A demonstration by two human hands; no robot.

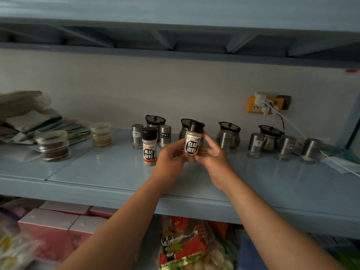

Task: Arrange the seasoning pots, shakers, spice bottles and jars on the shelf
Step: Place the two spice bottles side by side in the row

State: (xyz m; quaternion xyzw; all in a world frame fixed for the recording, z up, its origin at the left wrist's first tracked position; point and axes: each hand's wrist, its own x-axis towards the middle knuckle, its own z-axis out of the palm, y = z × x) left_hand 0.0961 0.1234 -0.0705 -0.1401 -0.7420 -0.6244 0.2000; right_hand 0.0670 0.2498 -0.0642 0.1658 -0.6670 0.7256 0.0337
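Note:
A white pepper bottle (193,143) with a black cap is held just above the blue shelf (109,172), between both hands. My left hand (171,158) pinches its lower left side and my right hand (211,154) grips its right side. A black pepper bottle (149,146) stands on the shelf just to the left. Behind it are two steel shakers (137,135) (165,136) and a steel pot with a dark lid (155,121). More steel pots (228,136) (269,137) and shakers (255,145) (285,147) (311,150) line the right. Part of another pot is hidden behind the held bottle.
Clear lidded jars (53,146) (101,135) sit at the left, beside a pile of packets (29,115). A yellow wall socket with plugs and cables (265,104) hangs at the back right. Papers (342,162) lie at the far right. Pink boxes (58,227) and a snack bag (187,248) fill the lower shelf.

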